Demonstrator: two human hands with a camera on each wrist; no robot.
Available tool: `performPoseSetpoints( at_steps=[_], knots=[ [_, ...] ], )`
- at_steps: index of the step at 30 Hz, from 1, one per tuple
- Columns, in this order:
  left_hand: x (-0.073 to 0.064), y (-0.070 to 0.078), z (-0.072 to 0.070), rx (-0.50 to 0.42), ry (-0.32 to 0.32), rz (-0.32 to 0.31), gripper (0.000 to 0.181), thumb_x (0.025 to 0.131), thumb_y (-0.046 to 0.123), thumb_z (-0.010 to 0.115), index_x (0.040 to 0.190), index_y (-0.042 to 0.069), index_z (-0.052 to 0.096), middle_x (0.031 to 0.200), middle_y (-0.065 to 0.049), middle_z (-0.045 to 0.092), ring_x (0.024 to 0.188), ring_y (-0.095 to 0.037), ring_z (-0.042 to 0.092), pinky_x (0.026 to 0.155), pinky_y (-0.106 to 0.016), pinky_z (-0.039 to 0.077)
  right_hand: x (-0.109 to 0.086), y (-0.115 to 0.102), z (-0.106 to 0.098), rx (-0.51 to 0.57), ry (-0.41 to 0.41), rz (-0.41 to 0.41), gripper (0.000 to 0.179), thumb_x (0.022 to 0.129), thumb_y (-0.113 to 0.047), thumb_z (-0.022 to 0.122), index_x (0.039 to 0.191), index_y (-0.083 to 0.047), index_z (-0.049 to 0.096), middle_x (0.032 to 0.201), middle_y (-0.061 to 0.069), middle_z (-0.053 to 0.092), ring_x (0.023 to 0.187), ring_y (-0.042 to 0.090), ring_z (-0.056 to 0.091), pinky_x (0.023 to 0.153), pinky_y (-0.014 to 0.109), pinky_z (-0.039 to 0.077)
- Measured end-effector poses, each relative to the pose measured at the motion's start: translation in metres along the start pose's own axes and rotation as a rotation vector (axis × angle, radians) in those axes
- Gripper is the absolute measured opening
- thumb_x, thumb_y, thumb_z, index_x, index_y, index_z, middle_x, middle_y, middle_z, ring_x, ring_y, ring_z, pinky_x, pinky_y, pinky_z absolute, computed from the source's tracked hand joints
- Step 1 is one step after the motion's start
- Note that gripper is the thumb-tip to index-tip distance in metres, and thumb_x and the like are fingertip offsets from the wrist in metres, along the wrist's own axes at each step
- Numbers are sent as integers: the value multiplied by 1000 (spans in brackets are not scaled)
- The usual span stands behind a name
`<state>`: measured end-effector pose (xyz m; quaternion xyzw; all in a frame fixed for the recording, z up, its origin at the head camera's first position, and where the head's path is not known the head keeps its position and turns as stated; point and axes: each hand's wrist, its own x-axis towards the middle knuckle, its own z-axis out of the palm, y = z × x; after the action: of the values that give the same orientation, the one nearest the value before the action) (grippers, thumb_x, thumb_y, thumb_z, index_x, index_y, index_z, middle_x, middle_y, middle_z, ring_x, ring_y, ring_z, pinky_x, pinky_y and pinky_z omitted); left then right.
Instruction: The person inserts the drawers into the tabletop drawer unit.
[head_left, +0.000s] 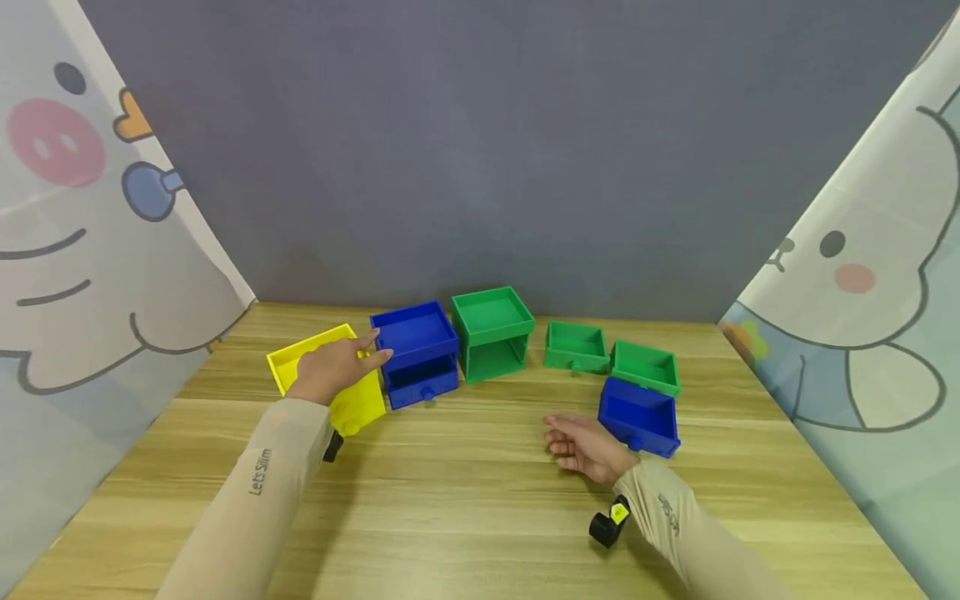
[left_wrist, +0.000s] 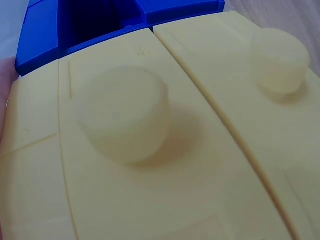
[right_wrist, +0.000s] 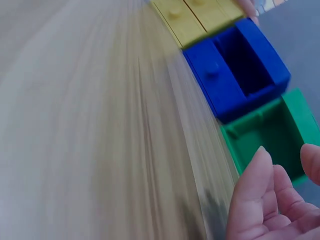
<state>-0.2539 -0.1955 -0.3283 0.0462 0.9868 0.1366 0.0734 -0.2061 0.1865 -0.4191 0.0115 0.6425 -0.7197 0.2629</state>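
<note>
My left hand (head_left: 330, 367) lies over the top of the yellow cabinet (head_left: 367, 400), its fingers pointing right toward the blue cabinet (head_left: 416, 333). Whether the fingertips touch the blue cabinet I cannot tell. Two yellow drawer fronts with round knobs fill the yellow cabinet (left_wrist: 200, 200) in the left wrist view. One drawer (right_wrist: 212, 75) sits in the lower part of the blue cabinet, below an open slot. My right hand (head_left: 588, 448) hovers above the table with loosely curled fingers, holding nothing, left of a loose blue drawer (head_left: 637, 414).
A green cabinet (head_left: 492, 321) with an open front stands right of the blue one. Two loose green drawers, the left one (head_left: 576, 343) and the right one (head_left: 645, 365), lie farther right on the wooden table (head_left: 450, 517). A grey panel (head_left: 480, 167) closes the back.
</note>
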Motion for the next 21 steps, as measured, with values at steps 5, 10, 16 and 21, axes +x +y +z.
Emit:
performPoseSetpoints(
  at_steps=[5,10,16,21],
  knots=[
    [-2,0,-1,20,7,1,72,95,61,40,151,16,31,75,-11,63,56,-21,44,49,-31,28,-21,1,-23,50,-5,-24,39,104,-21,43,134,5,41,83,-5,63,69,3,58,61,17,49],
    [-2,1,-1,50,-15,-4,71,96,61,37,152,19,28,58,-7,52,50,-19,35,48,-30,26,-37,7,-45,255,-89,-7,23,104,-26,41,107,-15,61,82,-5,64,71,3,59,62,17,50],
    [-1,1,1,45,-9,-2,71,96,62,37,152,19,29,59,-6,53,54,-23,43,49,-31,28,-49,16,-58,341,-141,22,28,105,-28,40,98,-19,66,82,-5,64,70,3,60,63,16,49],
    [-1,-1,0,36,3,5,72,95,62,38,151,18,30,64,-7,56,54,-22,43,48,-31,27,-53,18,-63,381,-188,17,32,105,-28,39,97,-17,67,82,-5,65,71,3,61,64,16,50]
  ],
)
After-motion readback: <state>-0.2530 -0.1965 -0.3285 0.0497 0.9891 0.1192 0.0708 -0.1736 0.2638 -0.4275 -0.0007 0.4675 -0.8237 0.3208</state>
